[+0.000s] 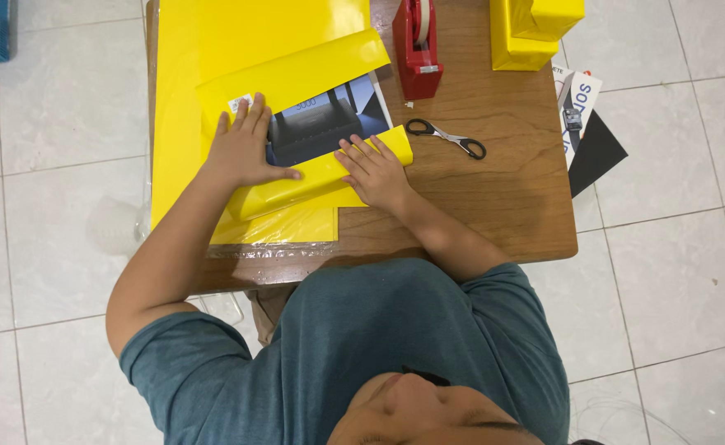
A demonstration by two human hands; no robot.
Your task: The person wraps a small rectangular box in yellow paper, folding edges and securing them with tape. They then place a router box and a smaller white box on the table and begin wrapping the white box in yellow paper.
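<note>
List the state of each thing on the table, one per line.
Box: partly wrapped, top uncovered.
Yellow paper: folded up along both long sides of the box.
Left hand: flat on the box.
Right hand: pressing the near fold.
Scissors: closed, lying flat.
Tape dispenser: upright.
Wrapped boxes: fully covered, stacked.

Bright, even indoor light, with soft glare on the yellow wrapping paper left of the red tape dispenser. Faint shadows beside the dispenser; sharp focus throughout, without visible edge distortion.
</note>
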